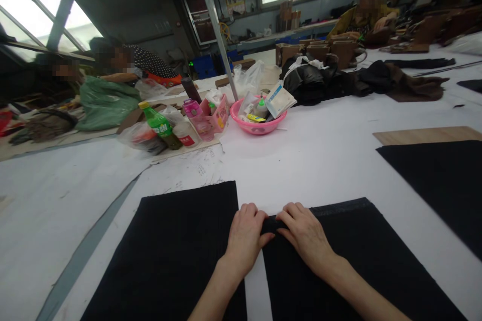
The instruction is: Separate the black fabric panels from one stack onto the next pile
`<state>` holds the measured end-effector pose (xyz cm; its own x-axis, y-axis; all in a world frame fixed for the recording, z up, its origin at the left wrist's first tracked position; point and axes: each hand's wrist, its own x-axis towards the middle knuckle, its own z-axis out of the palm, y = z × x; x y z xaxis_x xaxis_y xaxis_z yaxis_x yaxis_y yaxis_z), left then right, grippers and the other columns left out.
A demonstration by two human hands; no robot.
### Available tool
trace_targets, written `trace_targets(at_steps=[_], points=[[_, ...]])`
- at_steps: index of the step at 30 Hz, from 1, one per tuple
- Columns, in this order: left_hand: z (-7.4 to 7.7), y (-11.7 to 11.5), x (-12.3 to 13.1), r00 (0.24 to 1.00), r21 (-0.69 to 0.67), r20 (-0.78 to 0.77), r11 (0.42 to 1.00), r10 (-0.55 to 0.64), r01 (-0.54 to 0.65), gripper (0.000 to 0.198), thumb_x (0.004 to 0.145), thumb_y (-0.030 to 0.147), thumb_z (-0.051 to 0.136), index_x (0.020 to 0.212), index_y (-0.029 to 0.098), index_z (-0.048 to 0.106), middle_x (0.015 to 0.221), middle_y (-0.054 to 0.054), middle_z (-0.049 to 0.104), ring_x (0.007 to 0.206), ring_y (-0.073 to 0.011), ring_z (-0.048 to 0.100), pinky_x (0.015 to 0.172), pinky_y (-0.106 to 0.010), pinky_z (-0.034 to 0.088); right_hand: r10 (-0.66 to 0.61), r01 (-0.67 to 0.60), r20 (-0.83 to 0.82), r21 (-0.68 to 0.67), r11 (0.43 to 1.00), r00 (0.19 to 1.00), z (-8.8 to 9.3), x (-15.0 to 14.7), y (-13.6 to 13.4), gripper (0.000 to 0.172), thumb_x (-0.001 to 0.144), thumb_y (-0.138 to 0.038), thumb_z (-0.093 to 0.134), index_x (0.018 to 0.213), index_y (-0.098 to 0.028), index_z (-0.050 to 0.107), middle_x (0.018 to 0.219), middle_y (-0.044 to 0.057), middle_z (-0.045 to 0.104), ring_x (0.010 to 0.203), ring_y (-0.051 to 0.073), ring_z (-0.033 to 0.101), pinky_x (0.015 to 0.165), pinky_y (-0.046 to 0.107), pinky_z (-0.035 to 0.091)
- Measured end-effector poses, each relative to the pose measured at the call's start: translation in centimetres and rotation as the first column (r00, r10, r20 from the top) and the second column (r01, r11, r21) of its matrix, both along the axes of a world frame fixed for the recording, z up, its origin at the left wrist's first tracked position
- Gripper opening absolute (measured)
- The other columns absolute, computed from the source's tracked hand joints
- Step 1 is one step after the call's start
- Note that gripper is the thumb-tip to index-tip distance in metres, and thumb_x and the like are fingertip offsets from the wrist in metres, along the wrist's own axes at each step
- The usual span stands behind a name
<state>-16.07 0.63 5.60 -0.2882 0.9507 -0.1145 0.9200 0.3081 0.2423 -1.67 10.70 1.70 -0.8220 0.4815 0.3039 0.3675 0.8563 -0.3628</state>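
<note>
A black fabric panel (361,256) lies on the white table in front of me, with a shinier strip running along its far edge. My left hand (248,235) grips the far left corner of this panel between thumb and fingers. Close beside it, my right hand (305,233) pinches the same far edge, where the cloth appears folded over. A short piece of the edge shows between the two hands. Another black fabric panel (176,251) lies flat to the left, partly under my left wrist and forearm.
A third black panel (444,175) lies at right by a wooden board (425,135). Beyond stand a pink basin (259,128) of supplies, a green bottle (160,125) and a metal pole (216,25). Brown bags (335,50) and black material (312,80) lie farther back. Several people sit around.
</note>
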Motion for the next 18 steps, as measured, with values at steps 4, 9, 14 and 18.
trace_targets(at_steps=[4, 9, 14, 18], points=[[-0.1, 0.0, -0.1, 1.0, 0.002, -0.003, 1.0, 0.004, -0.004, 0.031, 0.077, 0.032, 0.077, 0.102, 0.022, 0.062, 0.105, -0.005, 0.055, 0.102, -0.0253, 0.051, 0.085, -0.038, 0.044, 0.023, -0.023, 0.005, -0.01, 1.0, 1.0, -0.1, -0.5, -0.3, 0.027, 0.075, -0.009, 0.082, 0.09, -0.022, 0.063, 0.09, 0.001, 0.056, 0.085, 0.022, 0.051, 0.072, 0.036, 0.042], [-0.1, 0.0, -0.1, 1.0, 0.002, -0.001, 1.0, 0.001, -0.001, 0.029, 0.077, 0.033, 0.077, 0.1, 0.022, 0.062, 0.105, -0.004, 0.055, 0.102, -0.0254, 0.051, 0.085, -0.038, 0.044, 0.042, -0.041, 0.011, -0.057, 0.998, 0.999, -0.3, -1.1, -0.4, 0.023, 0.077, -0.008, 0.08, 0.086, -0.021, 0.063, 0.087, 0.001, 0.057, 0.084, 0.022, 0.05, 0.072, 0.035, 0.04], [0.0, 0.0, -0.1, 1.0, 0.007, 0.015, 1.0, 0.006, -0.007, 0.03, 0.077, 0.032, 0.078, 0.101, 0.023, 0.062, 0.105, -0.004, 0.056, 0.102, -0.025, 0.051, 0.085, -0.038, 0.043, 0.058, -0.061, -0.03, -0.113, 0.992, 0.998, -0.5, -0.7, -0.4, 0.024, 0.079, -0.003, 0.075, 0.085, -0.021, 0.061, 0.089, 0.0, 0.055, 0.085, 0.021, 0.049, 0.073, 0.034, 0.039], [-0.1, 0.0, -0.4, 0.999, 0.02, 0.04, 1.0, 0.006, -0.007, 0.03, 0.076, 0.032, 0.078, 0.1, 0.023, 0.063, 0.104, -0.004, 0.056, 0.101, -0.0247, 0.052, 0.085, -0.038, 0.043, 0.067, -0.075, -0.067, -0.12, 0.99, 0.995, -0.7, -0.4, -0.4, 0.022, 0.082, -0.004, 0.072, 0.087, -0.021, 0.06, 0.089, 0.0, 0.054, 0.085, 0.021, 0.048, 0.074, 0.034, 0.039]])
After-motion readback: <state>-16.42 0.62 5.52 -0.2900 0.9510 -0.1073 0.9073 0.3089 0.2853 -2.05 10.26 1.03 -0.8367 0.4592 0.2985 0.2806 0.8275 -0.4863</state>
